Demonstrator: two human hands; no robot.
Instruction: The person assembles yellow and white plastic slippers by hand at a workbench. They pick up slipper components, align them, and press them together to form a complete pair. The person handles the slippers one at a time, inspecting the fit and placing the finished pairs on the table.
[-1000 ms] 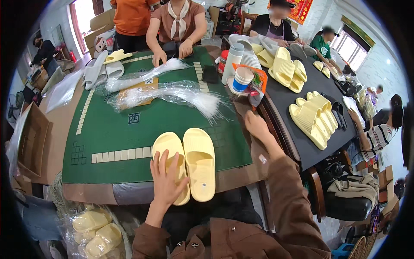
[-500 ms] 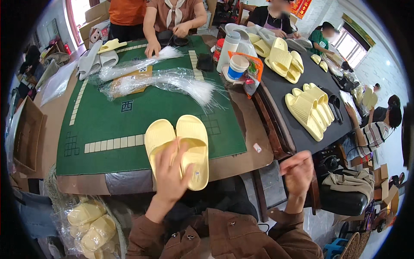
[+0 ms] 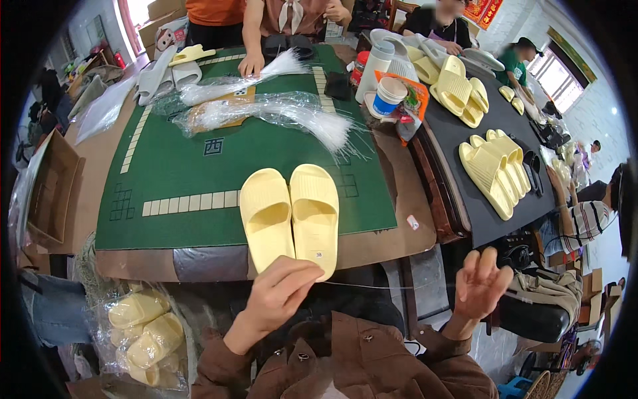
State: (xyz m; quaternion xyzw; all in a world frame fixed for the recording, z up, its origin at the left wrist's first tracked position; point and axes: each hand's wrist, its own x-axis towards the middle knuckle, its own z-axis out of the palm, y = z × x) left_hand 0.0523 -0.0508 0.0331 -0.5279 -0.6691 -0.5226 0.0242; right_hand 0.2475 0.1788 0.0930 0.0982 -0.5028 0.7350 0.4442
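Observation:
A pair of pale yellow slippers (image 3: 314, 206) lies side by side at the near edge of the green mat (image 3: 173, 229), heels toward me. My left hand (image 3: 279, 296) is closed in a pinch at the heel of the right-hand slipper. A thin clear plastic strand (image 3: 379, 286) runs from its fingertips toward my right hand (image 3: 480, 282). That right hand is raised off the table's edge, fingers bent and apart; the strand passes close by its thumb.
Bundles of white strands (image 3: 299, 113) in clear plastic lie on the mat. Several yellow slippers (image 3: 488, 169) rest on the dark table at right. Bagged slippers (image 3: 149, 339) hang low at left. A cup (image 3: 389, 96) stands near a bottle (image 3: 376, 66). Other people sit around the tables.
My left hand has drawn back from over the slippers to their heel end and now pinches the strand there. My right hand's fingers have spread. The view has shifted slightly.

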